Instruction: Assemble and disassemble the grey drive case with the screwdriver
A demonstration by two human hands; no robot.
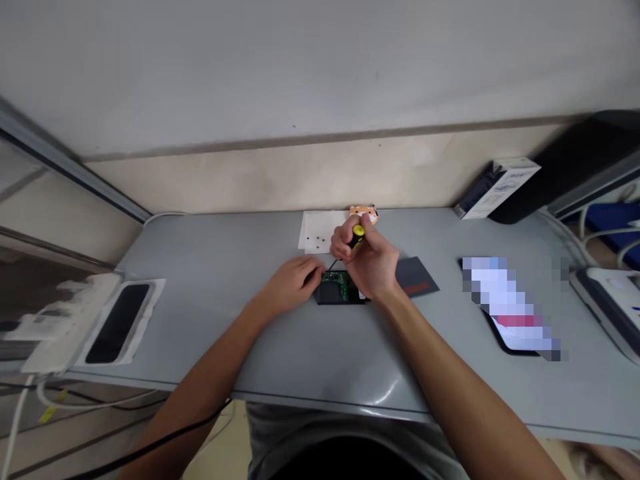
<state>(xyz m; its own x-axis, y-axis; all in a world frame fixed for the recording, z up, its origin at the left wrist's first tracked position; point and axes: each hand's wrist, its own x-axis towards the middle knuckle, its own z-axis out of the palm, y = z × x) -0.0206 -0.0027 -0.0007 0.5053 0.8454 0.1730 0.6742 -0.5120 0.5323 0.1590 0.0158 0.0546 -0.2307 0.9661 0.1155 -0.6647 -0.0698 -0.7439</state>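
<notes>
A small black device [334, 291] with a green circuit board showing lies on the grey table [225, 253]. My right hand [367, 263] is closed around a screwdriver with a yellow and black handle [357, 233]; its thin shaft points down onto the board. My left hand [293, 280] rests on the table with its fingertips pinched at the device's left edge. Whether the fingers hold anything small I cannot make out. Just behind the hands lies a white sheet of paper [320, 230] with several small dark screws on it.
A dark grey flat cover [415, 277] lies right of the device. A phone [510, 313] sits further right, a white box [495, 187] at the back right. A white tray with a dark slab [117, 323] is at the left. An orange figure [364, 212] stands by the wall.
</notes>
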